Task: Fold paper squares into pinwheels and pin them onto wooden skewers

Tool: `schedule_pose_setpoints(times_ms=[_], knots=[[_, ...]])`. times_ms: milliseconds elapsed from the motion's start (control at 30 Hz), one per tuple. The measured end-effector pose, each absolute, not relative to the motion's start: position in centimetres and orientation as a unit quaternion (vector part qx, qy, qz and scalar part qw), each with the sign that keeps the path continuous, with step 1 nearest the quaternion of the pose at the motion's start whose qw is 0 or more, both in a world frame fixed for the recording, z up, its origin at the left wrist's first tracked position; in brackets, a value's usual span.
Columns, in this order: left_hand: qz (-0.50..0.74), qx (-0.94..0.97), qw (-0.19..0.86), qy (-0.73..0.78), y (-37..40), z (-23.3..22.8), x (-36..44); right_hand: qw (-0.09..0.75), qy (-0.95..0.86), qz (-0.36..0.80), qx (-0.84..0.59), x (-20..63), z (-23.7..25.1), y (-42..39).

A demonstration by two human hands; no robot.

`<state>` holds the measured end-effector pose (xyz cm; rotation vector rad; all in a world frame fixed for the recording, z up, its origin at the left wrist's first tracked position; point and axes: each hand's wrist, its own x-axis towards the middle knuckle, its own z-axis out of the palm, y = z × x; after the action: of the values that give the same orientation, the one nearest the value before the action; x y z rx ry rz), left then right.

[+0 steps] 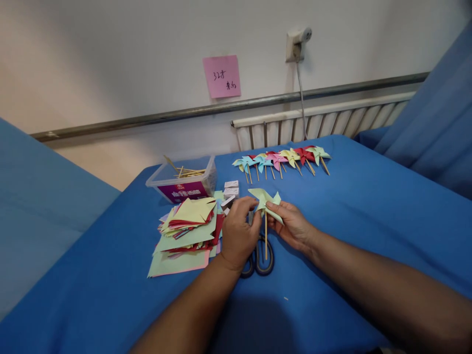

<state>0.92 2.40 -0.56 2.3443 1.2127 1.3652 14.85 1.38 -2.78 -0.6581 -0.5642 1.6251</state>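
Paper blades of a pale green pinwheel point(264, 200) sit between your two hands, above the middle of the blue table point(368, 221), with its thin wooden stick point(266, 241) hanging straight down from the hub toward you. Your left hand point(238, 231) is curled with thumb and fingertips pinched together at the hub of the pinwheel, touching the paper from the left. Your right hand point(293, 225) is closed on the lower right blade, thumb on top and fingers under the paper. Directly beneath the stick and partly hidden by your left hand lies a pair of scissors point(262, 258) with dark handle loops, flat on the cloth. Just left of your left hand is a loose stack of cut paper squares point(186, 231) in green, yellow, red and pink, spread toward the table's left edge. Behind that stack, close to the far left corner, stands a clear plastic tub point(183, 182) with a purple label, holding more wooden sticks point(186, 172). Between the tub and the pinwheel rest a few small white boxes point(231, 189). Along the far edge, well apart from your hands, a row of finished pinwheels point(282, 160) lies in blue, yellow, pink, red and green, sticks pointing toward you. On the wall behind, a pink note point(221, 76) is stuck above a metal rail point(221, 108), and a radiator point(324, 120) runs beyond the table's far right corner.
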Motion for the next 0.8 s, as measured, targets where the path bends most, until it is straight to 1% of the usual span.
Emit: schedule_pose_setpoints(times_ms=[133, 200, 267, 333, 400, 433, 500, 600, 800], knots=[[0.474, 0.774, 0.104, 0.407, 2.2, -0.3, 1.1, 0.602, -0.255, 0.702, -0.282, 14.7, -2.9, 1.3], [0.485, 0.749, 0.146, 0.428, 2.0, -0.3, 1.3, 0.604, -0.258, 0.698, -0.286, 14.7, -3.0, 1.3], [0.499, 0.699, 0.244, 0.451, 1.8, -0.3, 1.5, 0.608, -0.260, 0.690, -0.295, 14.8, -3.1, 1.4], [0.504, 0.617, 0.398, 0.455, 1.7, -0.2, 1.6, 0.609, -0.266, 0.685, -0.299, 14.9, -3.1, 1.4], [0.490, 0.512, 0.559, 0.430, 1.8, 0.0, 1.6, 0.608, -0.273, 0.683, -0.299, 15.0, -3.1, 1.4], [0.479, 0.459, 0.624, 0.413, 1.9, 0.1, 1.5, 0.605, -0.277, 0.684, -0.299, 15.1, -3.1, 1.4], [0.459, 0.376, 0.707, 0.384, 2.1, 0.3, 1.4, 0.601, -0.283, 0.685, -0.300, 15.0, -3.1, 1.3], [0.436, 0.335, 0.747, 0.374, 2.5, 0.3, 1.3, 0.592, -0.293, 0.688, -0.299, 14.9, -3.2, 1.2], [0.436, 0.343, 0.738, 0.384, 2.8, -0.3, 1.2, 0.592, -0.297, 0.684, -0.305, 14.9, -3.2, 1.3]])
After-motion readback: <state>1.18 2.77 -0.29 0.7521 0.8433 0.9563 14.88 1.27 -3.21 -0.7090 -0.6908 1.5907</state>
